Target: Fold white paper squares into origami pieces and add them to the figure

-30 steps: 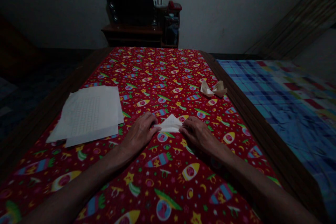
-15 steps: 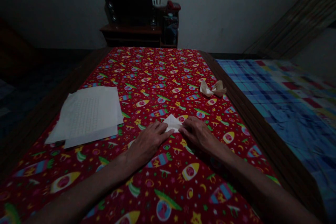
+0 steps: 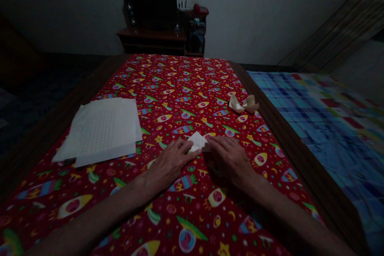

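Note:
A small folded white paper (image 3: 196,142) lies on the red rocket-print cloth (image 3: 168,100), a little above the middle of the view. My left hand (image 3: 169,164) lies flat at its lower left, fingertips against the paper's edge. My right hand (image 3: 229,160) rests on its right end and covers part of it. Both hands press it to the cloth. Beyond my right hand, near the table's right edge, sit crumpled tan folded paper pieces (image 3: 243,104).
A stack of white sheets (image 3: 102,128) with faint printed lines lies left of my hands. The table's wooden edge (image 3: 279,132) borders a blue checked blanket (image 3: 327,128) on the right. A dark monitor (image 3: 151,4) stands on a far desk.
My left hand has slid right and toward me. The white paper's left end no longer reaches out as far, so it looks shorter. My right hand has shifted slightly toward me.

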`<state>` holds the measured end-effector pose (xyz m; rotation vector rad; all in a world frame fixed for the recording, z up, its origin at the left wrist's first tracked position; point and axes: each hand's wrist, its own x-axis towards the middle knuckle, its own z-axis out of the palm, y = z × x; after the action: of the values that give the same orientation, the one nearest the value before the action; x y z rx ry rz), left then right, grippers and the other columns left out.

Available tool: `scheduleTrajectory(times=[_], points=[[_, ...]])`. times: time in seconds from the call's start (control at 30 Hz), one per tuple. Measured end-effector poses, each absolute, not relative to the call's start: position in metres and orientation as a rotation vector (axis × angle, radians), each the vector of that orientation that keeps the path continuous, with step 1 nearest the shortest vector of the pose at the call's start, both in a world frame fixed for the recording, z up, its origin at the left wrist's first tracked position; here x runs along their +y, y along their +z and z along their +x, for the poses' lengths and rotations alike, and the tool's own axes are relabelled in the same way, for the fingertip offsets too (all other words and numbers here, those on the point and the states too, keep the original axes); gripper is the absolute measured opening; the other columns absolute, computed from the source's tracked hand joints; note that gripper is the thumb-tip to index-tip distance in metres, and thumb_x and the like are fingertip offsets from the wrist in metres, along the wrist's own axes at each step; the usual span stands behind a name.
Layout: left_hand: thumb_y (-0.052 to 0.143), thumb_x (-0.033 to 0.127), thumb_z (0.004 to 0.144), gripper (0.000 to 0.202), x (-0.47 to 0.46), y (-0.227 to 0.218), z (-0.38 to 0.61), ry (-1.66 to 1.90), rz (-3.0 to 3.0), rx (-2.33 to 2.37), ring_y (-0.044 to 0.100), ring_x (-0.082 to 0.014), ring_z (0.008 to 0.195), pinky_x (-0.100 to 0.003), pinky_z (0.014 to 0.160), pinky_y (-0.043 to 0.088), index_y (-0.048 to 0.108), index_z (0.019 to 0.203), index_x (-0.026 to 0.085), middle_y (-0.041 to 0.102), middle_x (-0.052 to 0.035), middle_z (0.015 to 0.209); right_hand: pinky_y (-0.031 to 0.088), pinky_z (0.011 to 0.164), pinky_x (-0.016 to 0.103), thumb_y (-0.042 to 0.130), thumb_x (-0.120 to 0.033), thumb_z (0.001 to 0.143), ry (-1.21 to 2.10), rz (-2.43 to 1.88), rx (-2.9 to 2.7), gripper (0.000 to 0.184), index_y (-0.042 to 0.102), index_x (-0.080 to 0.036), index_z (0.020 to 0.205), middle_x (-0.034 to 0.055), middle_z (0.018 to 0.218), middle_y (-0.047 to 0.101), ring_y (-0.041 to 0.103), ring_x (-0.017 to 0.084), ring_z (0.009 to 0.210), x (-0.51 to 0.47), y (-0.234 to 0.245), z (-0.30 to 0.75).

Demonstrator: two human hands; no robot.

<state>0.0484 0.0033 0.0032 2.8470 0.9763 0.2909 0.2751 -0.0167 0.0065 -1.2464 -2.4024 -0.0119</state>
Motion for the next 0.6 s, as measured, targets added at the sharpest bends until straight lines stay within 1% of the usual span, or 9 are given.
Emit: scheduleTrajectory(times=[0.07, 0.13, 0.2, 0.23, 0.27, 0.33, 0.4, 0.5, 0.6], points=[[0.045, 0.005, 0.085, 0.051, 0.003, 0.004, 0.049, 0.272, 2.859, 0.99, 0.043, -0.0222, 0.097, -0.037, 0.084, 0.042, 0.044, 0.13, 0.028, 0.048, -0.0072, 0.117, 0.035, 0.103, 0.046, 0.038, -0.012, 0.09, -0.004, -1.119, -2.53, 0.042, 0.043, -0.013, 0.132, 0.0147, 0.133, 0.05, 0.042, 0.025, 0.125, -0.029, -0.001, 0.269], [0.044, 0.005, 0.085, 0.053, 0.003, 0.004, 0.049, 0.263, 2.866, 0.998, 0.043, -0.022, 0.097, -0.037, 0.084, 0.042, 0.042, 0.132, 0.029, 0.048, -0.007, 0.118, 0.032, 0.107, 0.048, 0.037, -0.012, 0.091, 0.0, -1.12, -2.561, 0.046, 0.037, -0.012, 0.136, 0.0151, 0.138, 0.045, 0.034, 0.025, 0.132, -0.036, -0.007, 0.268], [0.044, 0.005, 0.085, 0.056, 0.002, 0.004, 0.049, 0.27, 2.864, 0.993, 0.043, -0.0223, 0.098, -0.037, 0.085, 0.042, 0.038, 0.135, 0.03, 0.047, -0.0068, 0.119, 0.032, 0.107, 0.049, 0.037, -0.014, 0.092, -0.015, -1.167, -2.498, 0.044, 0.039, -0.011, 0.136, 0.0157, 0.139, 0.043, 0.032, 0.025, 0.133, -0.038, -0.007, 0.272], [0.044, 0.005, 0.085, 0.057, 0.002, 0.004, 0.048, 0.271, 2.86, 0.991, 0.042, -0.0226, 0.099, -0.038, 0.086, 0.041, 0.037, 0.136, 0.031, 0.047, -0.0068, 0.119, 0.033, 0.106, 0.048, 0.038, -0.016, 0.092, -0.029, -1.211, -2.427, 0.042, 0.042, -0.012, 0.134, 0.016, 0.138, 0.044, 0.035, 0.026, 0.132, -0.036, -0.005, 0.275], [0.044, 0.005, 0.086, 0.057, 0.002, 0.004, 0.048, 0.272, 2.856, 0.989, 0.042, -0.0229, 0.1, -0.038, 0.087, 0.041, 0.037, 0.136, 0.031, 0.047, -0.007, 0.12, 0.036, 0.104, 0.046, 0.039, -0.019, 0.093, -0.036, -1.264, -2.341, 0.039, 0.045, -0.012, 0.131, 0.0164, 0.136, 0.047, 0.04, 0.026, 0.128, -0.032, -0.001, 0.28], [0.044, 0.005, 0.086, 0.057, 0.003, 0.003, 0.048, 0.283, 2.856, 0.986, 0.042, -0.023, 0.1, -0.038, 0.086, 0.041, 0.038, 0.136, 0.031, 0.046, -0.0072, 0.12, 0.046, 0.093, 0.04, 0.042, -0.025, 0.093, -0.018, -1.423, -2.141, 0.033, 0.054, -0.013, 0.121, 0.0163, 0.123, 0.058, 0.056, 0.025, 0.111, -0.022, 0.005, 0.288], [0.044, 0.005, 0.085, 0.057, 0.004, 0.001, 0.048, 0.293, 2.858, 0.983, 0.043, -0.0226, 0.098, -0.038, 0.085, 0.041, 0.04, 0.135, 0.032, 0.047, -0.0074, 0.119, 0.051, 0.076, 0.033, 0.042, -0.028, 0.093, 0.107, -1.551, -2.051, 0.028, 0.062, -0.016, 0.107, 0.0118, 0.1, 0.068, 0.065, 0.021, 0.086, -0.011, 0.009, 0.294], [0.043, 0.004, 0.084, 0.058, 0.005, -0.002, 0.048, 0.304, 2.863, 0.983, 0.043, -0.0224, 0.097, -0.038, 0.084, 0.042, 0.041, 0.135, 0.033, 0.048, -0.0073, 0.117, 0.045, 0.06, 0.027, 0.046, -0.034, 0.091, 0.331, -1.685, -2.039, 0.024, 0.066, -0.019, 0.092, 0.0051, 0.08, 0.069, 0.064, 0.017, 0.069, 0.002, 0.008, 0.296], [0.043, 0.005, 0.085, 0.058, 0.007, -0.006, 0.048, 0.325, 2.883, 0.971, 0.042, -0.0225, 0.097, -0.038, 0.083, 0.042, 0.039, 0.135, 0.034, 0.047, -0.0073, 0.116, 0.04, 0.056, 0.024, 0.05, -0.039, 0.089, 0.455, -1.704, -2.033, 0.026, 0.066, -0.02, 0.085, 0.0026, 0.074, 0.067, 0.061, 0.015, 0.065, 0.006, 0.003, 0.293]])
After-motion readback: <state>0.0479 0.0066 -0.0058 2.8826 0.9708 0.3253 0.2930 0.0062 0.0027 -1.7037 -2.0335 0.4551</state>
